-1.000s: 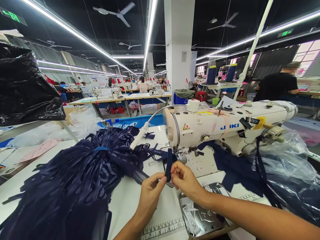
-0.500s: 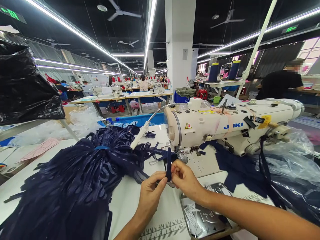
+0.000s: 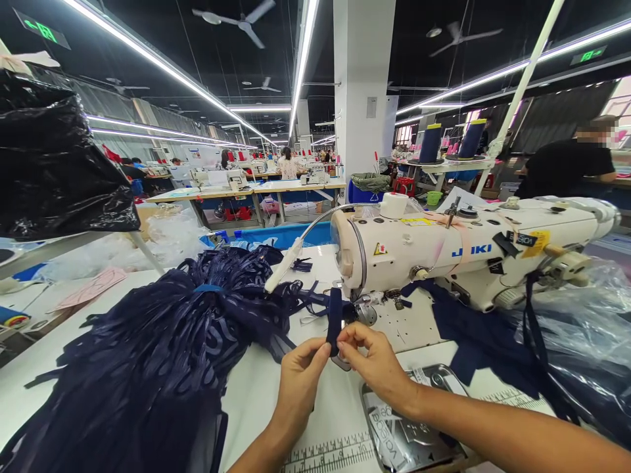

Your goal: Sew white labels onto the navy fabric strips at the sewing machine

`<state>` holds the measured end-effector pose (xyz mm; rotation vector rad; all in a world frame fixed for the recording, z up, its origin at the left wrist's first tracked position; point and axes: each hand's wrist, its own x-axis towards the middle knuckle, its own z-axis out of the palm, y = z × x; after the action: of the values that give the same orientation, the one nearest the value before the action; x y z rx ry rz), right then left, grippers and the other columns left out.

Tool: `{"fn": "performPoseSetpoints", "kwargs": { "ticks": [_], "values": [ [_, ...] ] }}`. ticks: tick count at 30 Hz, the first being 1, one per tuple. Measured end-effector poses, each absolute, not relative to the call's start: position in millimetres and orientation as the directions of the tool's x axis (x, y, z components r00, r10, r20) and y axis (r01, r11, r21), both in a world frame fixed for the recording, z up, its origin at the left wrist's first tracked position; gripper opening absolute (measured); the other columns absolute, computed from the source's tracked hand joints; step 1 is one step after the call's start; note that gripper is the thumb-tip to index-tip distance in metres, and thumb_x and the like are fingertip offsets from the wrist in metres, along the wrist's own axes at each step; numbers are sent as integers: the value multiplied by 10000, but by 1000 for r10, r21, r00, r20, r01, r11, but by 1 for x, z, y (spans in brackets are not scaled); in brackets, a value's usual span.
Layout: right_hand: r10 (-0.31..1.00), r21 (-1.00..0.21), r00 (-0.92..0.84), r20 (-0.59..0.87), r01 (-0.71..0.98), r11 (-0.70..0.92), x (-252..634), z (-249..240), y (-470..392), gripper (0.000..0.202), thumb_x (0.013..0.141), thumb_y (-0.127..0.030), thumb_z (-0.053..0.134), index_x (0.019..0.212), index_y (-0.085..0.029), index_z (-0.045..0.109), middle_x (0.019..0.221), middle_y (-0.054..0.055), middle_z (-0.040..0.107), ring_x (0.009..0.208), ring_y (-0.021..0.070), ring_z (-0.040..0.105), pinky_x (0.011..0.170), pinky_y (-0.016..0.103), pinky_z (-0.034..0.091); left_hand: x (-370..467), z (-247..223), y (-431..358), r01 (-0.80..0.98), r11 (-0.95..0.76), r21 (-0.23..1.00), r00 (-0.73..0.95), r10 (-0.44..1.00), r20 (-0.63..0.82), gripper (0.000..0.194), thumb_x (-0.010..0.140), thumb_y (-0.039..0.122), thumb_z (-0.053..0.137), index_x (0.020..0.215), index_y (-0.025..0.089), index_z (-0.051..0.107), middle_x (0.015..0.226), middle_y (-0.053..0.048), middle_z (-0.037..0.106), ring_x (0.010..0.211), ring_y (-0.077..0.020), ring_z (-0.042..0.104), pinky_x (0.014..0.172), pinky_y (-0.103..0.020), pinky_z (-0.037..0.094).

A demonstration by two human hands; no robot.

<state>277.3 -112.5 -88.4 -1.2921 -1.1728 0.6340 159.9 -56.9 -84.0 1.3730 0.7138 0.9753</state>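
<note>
Between my hands a short navy fabric strap (image 3: 335, 316) stands upright, its broad side facing me. My left hand (image 3: 302, 374) pinches its lower left edge between thumb and fingertips. On the other edge, my right hand (image 3: 371, 358) also pinches the strap near its lower end. Just behind the strap is the needle area of a white sewing machine (image 3: 394, 253), partly hidden by it and my fingers. To the left lies a large tied bundle of navy straps (image 3: 162, 355), with loose ends reaching toward the machine.
A metal tray (image 3: 407, 433) with labels sits below my right forearm, beside a printed ruler scale (image 3: 328, 454). Navy fabric (image 3: 478, 341) and clear plastic (image 3: 576, 315) lie right of the machine. A black plastic bag (image 3: 54, 164) hangs at left. A person in black (image 3: 566, 164) is at far right.
The strap has turned so its broad face shows instead of its narrow edge. Both hands keep their pinch on it. The whole view has shifted slightly.
</note>
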Motion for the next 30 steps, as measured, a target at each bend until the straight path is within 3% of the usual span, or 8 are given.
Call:
{"fn": "performPoseSetpoints", "kwargs": {
  "ticks": [6,12,19,24,27,30],
  "values": [
    [894,-962,367,255,189,197,275,-85,-110,96,709,-261,507,677,-174,533,542,-29,505,520,100,459,510,231,396,158,-89,-56,-132,-104,986,477,865,155,196,667,339,644,737,169,711,653,-20,665,633,-153,578,678,-254,487],
    [898,-981,395,191,116,158,273,-87,-105,88,690,-252,515,661,-171,533,546,-27,513,501,96,436,493,234,374,158,-93,-55,-72,-290,954,447,846,291,181,708,311,613,774,175,714,733,-39,679,720,-183,608,701,-257,486],
    [891,-970,393,227,177,169,273,-90,-99,70,673,-214,493,627,-168,519,530,-29,522,478,90,421,475,225,353,158,-99,-52,43,-569,821,410,760,505,161,743,232,568,807,217,716,768,-40,696,694,-180,627,674,-270,499],
    [879,-973,426,215,172,155,268,-91,-89,73,652,-112,469,612,-162,503,483,-57,470,454,77,418,471,203,346,153,-108,-41,115,-736,667,348,659,667,144,683,219,609,774,254,716,750,-17,707,735,-214,645,839,-353,479],
    [888,-991,446,110,112,66,267,-89,-82,113,635,-52,470,626,-162,496,462,-81,426,431,61,393,454,182,332,150,-116,-30,151,-772,617,339,627,702,150,664,254,616,784,261,706,811,0,707,792,-228,643,898,-364,455],
    [872,-990,481,95,140,31,271,-87,-76,120,609,-45,521,616,-163,503,483,-81,434,454,59,407,470,177,338,151,-123,-18,184,-765,617,366,636,679,162,648,303,602,772,271,700,836,13,705,823,-235,640,867,-345,475]
  ]
}}
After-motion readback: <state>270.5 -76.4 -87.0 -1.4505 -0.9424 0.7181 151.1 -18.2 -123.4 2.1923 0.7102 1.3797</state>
